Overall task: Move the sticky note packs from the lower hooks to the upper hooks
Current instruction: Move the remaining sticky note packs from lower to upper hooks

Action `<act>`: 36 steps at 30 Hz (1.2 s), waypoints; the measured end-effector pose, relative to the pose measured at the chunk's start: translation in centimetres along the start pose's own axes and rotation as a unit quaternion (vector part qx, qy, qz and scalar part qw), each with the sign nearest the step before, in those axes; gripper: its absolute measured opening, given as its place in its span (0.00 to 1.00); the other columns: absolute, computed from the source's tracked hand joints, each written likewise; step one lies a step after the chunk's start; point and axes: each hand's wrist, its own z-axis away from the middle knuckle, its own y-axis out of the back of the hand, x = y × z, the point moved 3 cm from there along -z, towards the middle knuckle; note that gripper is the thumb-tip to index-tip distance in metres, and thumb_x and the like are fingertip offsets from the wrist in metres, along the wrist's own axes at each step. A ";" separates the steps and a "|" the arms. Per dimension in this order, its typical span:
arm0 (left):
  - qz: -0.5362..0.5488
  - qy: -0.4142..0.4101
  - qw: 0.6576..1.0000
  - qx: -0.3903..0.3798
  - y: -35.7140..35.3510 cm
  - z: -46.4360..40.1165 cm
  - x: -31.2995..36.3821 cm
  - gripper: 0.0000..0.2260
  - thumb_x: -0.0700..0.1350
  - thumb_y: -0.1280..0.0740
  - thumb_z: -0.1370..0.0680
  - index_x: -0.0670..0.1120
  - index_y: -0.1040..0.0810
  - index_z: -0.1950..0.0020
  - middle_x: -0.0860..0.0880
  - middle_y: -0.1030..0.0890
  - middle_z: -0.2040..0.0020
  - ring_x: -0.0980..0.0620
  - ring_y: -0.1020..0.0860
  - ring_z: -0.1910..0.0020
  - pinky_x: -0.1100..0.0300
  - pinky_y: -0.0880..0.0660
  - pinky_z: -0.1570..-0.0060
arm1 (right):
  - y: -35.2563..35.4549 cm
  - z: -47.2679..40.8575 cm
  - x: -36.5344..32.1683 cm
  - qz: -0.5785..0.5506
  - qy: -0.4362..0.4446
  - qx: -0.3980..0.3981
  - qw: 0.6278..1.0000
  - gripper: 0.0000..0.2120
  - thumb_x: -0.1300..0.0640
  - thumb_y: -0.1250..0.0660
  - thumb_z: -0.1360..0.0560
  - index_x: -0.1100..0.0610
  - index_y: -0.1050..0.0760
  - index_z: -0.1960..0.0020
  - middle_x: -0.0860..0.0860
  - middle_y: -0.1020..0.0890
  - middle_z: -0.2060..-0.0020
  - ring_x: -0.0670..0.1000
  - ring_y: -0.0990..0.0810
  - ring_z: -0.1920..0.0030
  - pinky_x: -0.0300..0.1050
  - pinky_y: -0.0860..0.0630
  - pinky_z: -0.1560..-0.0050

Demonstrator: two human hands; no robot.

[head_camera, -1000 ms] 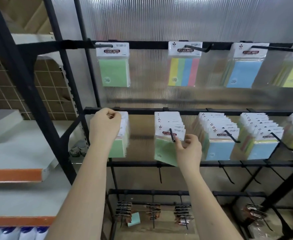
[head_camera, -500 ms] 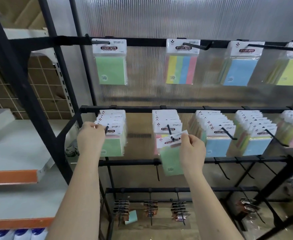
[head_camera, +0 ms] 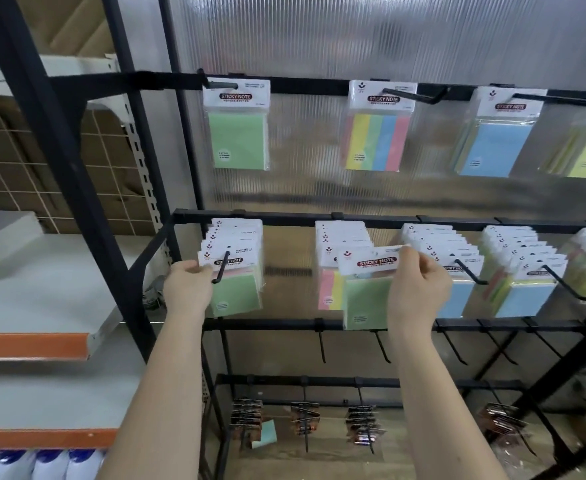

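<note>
green pack (head_camera: pixel 366 299) pinched in right hand (head_camera: pixel 419 289); left hand (head_camera: pixel 187 289) grips another hooked pack (head_camera: pixel 231 271).

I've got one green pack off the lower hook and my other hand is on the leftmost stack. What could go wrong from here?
1. The right hand pinches the green pack only by its header card, so it could slip or tear on the way up.
2. The left hand grips the front pack on its hook; pulling may drag the packs behind it off too.
3. The upper hook already holds a pack, so threading needs care.

Setting: retail shop. Black metal hook rack (head_camera: pixel 319 219) carrying rows of packaged sticky note packs (head_camera: pixel 238 129); orange-edged grey shelving (head_camera: pixel 32 344) left.
</note>
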 end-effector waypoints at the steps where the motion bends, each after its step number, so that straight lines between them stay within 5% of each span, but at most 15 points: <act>1: -0.011 -0.006 1.000 0.001 0.0 0.2 -0.2 0.15 0.44 0.34 0.22 0.41 0.26 0.37 0.44 0.22 0.43 0.42 0.24 0.46 0.55 0.29 0.51 | -0.2 0.1 -0.1 -0.005 0.005 -0.002 1.000 0.22 0.59 0.41 0.23 0.54 0.46 0.73 0.44 0.44 0.82 0.45 0.47 0.75 0.42 0.47 0.70; 5: -0.035 -0.058 0.997 -0.048 -0.7 1.2 -0.8 0.10 0.46 0.32 0.23 0.43 0.24 0.45 0.48 0.22 0.55 0.49 0.26 0.58 0.60 0.31 0.63 | -0.8 0.5 -0.5 -0.020 0.016 -0.013 1.000 0.22 0.61 0.41 0.23 0.54 0.46 0.73 0.43 0.44 0.83 0.44 0.47 0.77 0.35 0.49 0.76; 10: 0.117 0.026 0.987 -0.103 -1.5 1.4 -2.6 0.07 0.44 0.36 0.21 0.53 0.23 0.45 0.49 0.20 0.47 0.48 0.23 0.47 0.53 0.26 0.43 | -1.2 0.9 -0.3 -0.031 0.008 -0.025 0.999 0.22 0.61 0.41 0.23 0.54 0.46 0.73 0.43 0.44 0.82 0.44 0.47 0.77 0.34 0.49 0.77; 16: 0.031 -0.087 0.996 -0.019 -0.2 2.7 -1.5 0.13 0.45 0.45 0.18 0.41 0.27 0.56 0.46 0.27 0.64 0.47 0.30 0.63 0.57 0.37 0.66 | -1.6 1.0 -0.3 -0.040 -0.002 -0.029 0.999 0.22 0.60 0.40 0.24 0.54 0.46 0.72 0.43 0.44 0.81 0.45 0.47 0.75 0.36 0.49 0.75; 21: 0.024 -0.103 0.994 -0.010 1.1 4.2 -1.1 0.14 0.48 0.48 0.17 0.49 0.30 0.59 0.48 0.22 0.61 0.50 0.23 0.64 0.57 0.29 0.66 | -2.0 1.3 -0.4 -0.046 -0.009 -0.030 0.998 0.21 0.59 0.40 0.23 0.55 0.44 0.72 0.45 0.42 0.79 0.46 0.45 0.74 0.40 0.46 0.71; 27: -0.016 -0.133 0.991 0.007 2.6 5.8 -1.3 0.13 0.49 0.47 0.17 0.47 0.30 0.58 0.53 0.21 0.58 0.58 0.21 0.63 0.65 0.30 0.70 | -2.5 1.8 -1.4 -0.086 -0.008 -0.039 0.996 0.23 0.59 0.41 0.21 0.55 0.41 0.74 0.42 0.29 0.81 0.39 0.34 0.80 0.29 0.40 0.78; 36: 0.003 -0.227 0.973 0.027 6.2 6.9 -0.3 0.13 0.49 0.46 0.18 0.48 0.32 0.61 0.58 0.22 0.60 0.63 0.21 0.65 0.73 0.30 0.74 | -4.5 2.2 -3.4 0.073 0.226 -0.052 0.970 0.22 0.53 0.37 0.21 0.51 0.41 0.71 0.45 0.39 0.76 0.42 0.38 0.75 0.31 0.38 0.71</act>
